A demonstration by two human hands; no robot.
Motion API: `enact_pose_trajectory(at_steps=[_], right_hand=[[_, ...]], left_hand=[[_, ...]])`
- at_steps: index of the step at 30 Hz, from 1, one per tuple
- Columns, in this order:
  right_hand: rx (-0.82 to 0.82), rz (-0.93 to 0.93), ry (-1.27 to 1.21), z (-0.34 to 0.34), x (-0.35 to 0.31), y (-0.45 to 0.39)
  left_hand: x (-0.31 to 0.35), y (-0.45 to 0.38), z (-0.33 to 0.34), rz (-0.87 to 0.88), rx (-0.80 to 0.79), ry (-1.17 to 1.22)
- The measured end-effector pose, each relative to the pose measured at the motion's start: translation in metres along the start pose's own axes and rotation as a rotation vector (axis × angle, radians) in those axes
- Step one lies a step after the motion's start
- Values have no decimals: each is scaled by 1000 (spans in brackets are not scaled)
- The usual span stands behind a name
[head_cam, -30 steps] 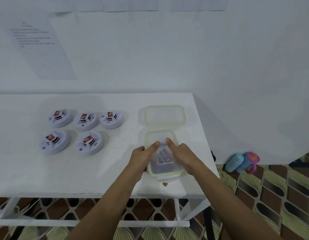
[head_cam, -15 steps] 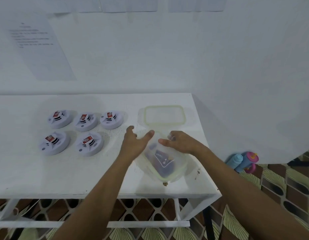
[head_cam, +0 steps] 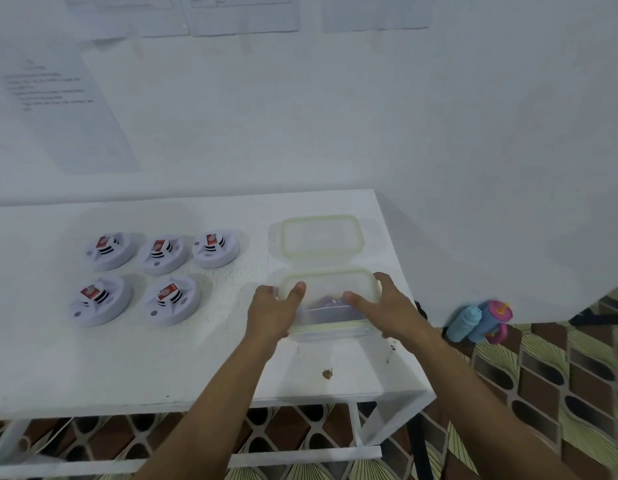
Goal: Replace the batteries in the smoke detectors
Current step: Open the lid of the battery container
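The box [head_cam: 330,303] is now set flat on the table [head_cam: 92,368], near the right end, just in front of the lid [head_cam: 321,237] that lies beside it. Half a second ago it was tipped up on edge between the hands; now it has been levelled and slid a little further back. Its mouth is open and uncovered, so the way in to the batteries [head_cam: 326,303] looks clear, and a first one could be taken out next, by the look of it.

The box is gripped at both ends. The left hand [head_cam: 272,315] is curled round the left wall, thumb hooked over the rim. The right hand [head_cam: 387,311] is clasped round the right wall, thumb laid along the near rim, fingers wrapped behind the far corner.

The five detectors [head_cam: 144,271] are left untouched well to the left, in two rows, each with a red-labelled battery showing on top. No swap has been started yet, it would seem.

The batteries in the box are seen only as a dark blur through cloudy plastic; number and type cannot be told. The papers on the wall [head_cam: 51,95] cannot be read. The bottles [head_cam: 480,322] on the floor are partly cut off by the wall.
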State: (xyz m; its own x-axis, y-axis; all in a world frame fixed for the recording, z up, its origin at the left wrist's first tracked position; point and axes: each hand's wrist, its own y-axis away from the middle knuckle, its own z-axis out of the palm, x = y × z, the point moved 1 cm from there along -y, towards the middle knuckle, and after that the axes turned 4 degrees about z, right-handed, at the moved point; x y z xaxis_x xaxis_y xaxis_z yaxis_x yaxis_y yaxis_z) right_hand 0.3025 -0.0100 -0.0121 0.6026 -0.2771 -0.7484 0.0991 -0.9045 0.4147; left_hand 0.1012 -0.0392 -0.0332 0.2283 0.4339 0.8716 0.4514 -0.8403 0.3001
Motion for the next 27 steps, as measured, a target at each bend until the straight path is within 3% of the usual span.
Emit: enact_pose_trajectory(at_steps=[5,13,21,27], right_hand=[[42,-5,1,-9,-6,-1],[153,-128,-89,-31,-43,-3],[182,-190,-350,-64,-117,-88],[180,-191,-345,-70,-135,-165]], left_hand=[[8,-7,-16,110,7,-160],[52,-19,-44,195,-76,31],[138,-98,-66,400,-178,146],[148,-173,-37,349,-30,137]])
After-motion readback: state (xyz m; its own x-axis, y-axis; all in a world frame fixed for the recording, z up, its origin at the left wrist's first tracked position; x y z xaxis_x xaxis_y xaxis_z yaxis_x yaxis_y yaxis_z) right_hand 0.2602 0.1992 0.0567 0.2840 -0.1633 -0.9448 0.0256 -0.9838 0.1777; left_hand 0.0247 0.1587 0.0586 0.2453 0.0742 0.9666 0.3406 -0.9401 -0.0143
